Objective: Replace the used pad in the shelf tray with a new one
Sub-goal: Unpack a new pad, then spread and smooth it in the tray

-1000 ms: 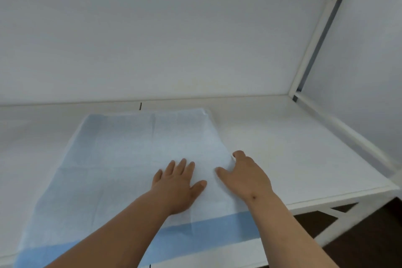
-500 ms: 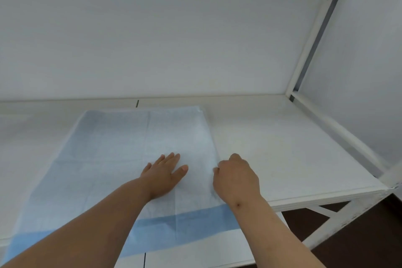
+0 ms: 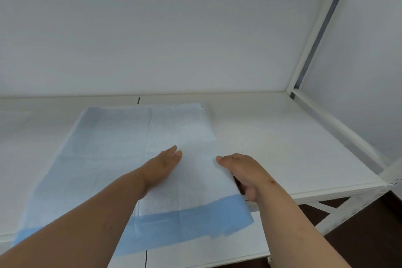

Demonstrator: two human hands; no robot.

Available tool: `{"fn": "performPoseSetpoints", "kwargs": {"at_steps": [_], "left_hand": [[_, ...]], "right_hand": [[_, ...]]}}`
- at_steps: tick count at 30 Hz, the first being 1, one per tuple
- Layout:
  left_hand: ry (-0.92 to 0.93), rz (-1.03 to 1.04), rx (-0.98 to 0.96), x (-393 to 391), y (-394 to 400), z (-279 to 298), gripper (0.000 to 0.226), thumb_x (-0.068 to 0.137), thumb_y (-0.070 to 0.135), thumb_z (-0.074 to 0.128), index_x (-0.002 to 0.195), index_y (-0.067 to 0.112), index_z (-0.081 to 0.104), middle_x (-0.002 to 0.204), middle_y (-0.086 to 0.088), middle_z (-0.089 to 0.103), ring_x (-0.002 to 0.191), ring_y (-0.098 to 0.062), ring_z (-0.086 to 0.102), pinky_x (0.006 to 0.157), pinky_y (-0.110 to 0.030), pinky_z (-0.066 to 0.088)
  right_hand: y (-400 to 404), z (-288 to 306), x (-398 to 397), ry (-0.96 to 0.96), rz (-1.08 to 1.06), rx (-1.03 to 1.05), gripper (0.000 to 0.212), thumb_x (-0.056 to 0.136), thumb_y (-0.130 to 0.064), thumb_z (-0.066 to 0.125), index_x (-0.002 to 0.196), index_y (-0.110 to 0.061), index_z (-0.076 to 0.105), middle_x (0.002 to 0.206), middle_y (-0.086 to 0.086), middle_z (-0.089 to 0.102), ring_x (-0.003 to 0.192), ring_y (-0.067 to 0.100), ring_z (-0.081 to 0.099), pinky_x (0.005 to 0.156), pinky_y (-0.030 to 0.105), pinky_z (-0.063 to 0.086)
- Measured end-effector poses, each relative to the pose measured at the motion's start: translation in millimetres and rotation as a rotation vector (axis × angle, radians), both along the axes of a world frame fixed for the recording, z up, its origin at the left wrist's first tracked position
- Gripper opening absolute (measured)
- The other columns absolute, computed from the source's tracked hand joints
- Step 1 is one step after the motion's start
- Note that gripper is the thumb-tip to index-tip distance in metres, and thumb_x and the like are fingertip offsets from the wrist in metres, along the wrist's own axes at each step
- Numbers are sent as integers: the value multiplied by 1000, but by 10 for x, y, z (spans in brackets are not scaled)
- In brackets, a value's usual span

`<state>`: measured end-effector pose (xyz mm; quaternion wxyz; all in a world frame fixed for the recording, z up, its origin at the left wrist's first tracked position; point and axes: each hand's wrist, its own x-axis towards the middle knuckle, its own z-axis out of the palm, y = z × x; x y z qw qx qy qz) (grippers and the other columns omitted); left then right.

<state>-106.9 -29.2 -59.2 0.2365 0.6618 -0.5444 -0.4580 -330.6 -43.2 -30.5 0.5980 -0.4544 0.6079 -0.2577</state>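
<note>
Here, a wide white shelf [image 3: 282, 148] fills my view, with a white back wall and a white frame post at the far right. On it lies a pale blue pad [image 3: 121, 148], spread flat left of the middle, its darker blue border along the near edge, which reaches the shelf's near lip. My left hand [image 3: 162, 164] rests on the pad with fingers straight, pressing it down, gripping nothing. My right hand [image 3: 243, 169] is at the pad's right edge, thumb on top and fingers tucked under the edge, so I judge it is pinching that edge. I think the thin sheet could tear or crumple if I pull against my own pressing hand. It could also slide off the near lip, since the border sits so close to it. Whether the pad is soiled, I cannot tell.
</note>
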Motion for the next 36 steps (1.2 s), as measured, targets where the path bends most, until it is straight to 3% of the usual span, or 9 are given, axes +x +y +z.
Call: {"fn": "performPoseSetpoints", "kwargs": {"at_steps": [7,11,16,20,22,24,28,32,36], "left_hand": [[-273,-82,-120,-75,-11,38,66,93,59,40,151,32,25,160,8,18,147,-13,14,120,-38,12],[-485,-205,-214,-216,42,102,76,85,71,40,150,36,22,155,9,25,143,-17,21,116,-47,22],[-357,-304,-146,-391,140,175,81,83,74,37,152,35,17,158,7,22,145,-17,20,117,-47,22],[-206,-260,-109,-392,215,183,70,92,62,39,152,32,22,159,8,20,145,-12,20,118,-34,19],[-53,-176,-70,-346,240,161,65,93,58,41,151,32,27,157,10,24,143,-10,24,115,-30,20],[99,-81,-36,-292,247,150,62,92,58,43,148,33,33,154,13,30,141,-9,28,115,-31,20],[325,125,4,-189,182,138,68,83,70,49,141,34,44,143,14,45,130,-8,43,118,-40,20],[346,191,0,-138,189,92,79,72,75,50,139,33,46,136,13,50,125,-7,48,118,-44,23],[336,185,-1,-161,218,47,60,88,64,49,138,32,47,135,15,51,124,-6,48,111,-33,28]], "right_hand": [[-3,-42,62,-167,-61,128,18,99,-15,50,95,-6,65,87,10,70,74,25,67,62,30,54],[-12,-51,109,-269,-112,180,26,98,-19,52,110,-1,65,102,15,74,93,32,70,82,43,58],[2,-20,181,-86,42,83,33,93,-37,60,108,-9,68,99,10,75,91,28,72,78,39,60],[-55,-27,235,441,199,-174,27,89,-31,55,91,-6,66,99,8,70,95,29,67,85,37,55],[-95,-13,259,561,227,-218,24,91,-25,49,73,-11,55,89,8,60,88,28,59,76,32,46],[-114,-8,256,485,188,-181,27,93,-17,45,67,-11,47,79,9,52,82,26,50,69,29,39],[-97,-32,216,-98,-74,88,18,89,0,45,89,0,63,89,18,64,78,29,60,69,33,50],[-129,-127,198,226,-55,-66,14,86,-14,46,74,-9,44,71,4,45,61,22,42,56,27,32],[-111,-92,250,470,93,-252,27,84,-37,61,81,-13,49,79,-2,53,79,22,56,62,27,40]]}}
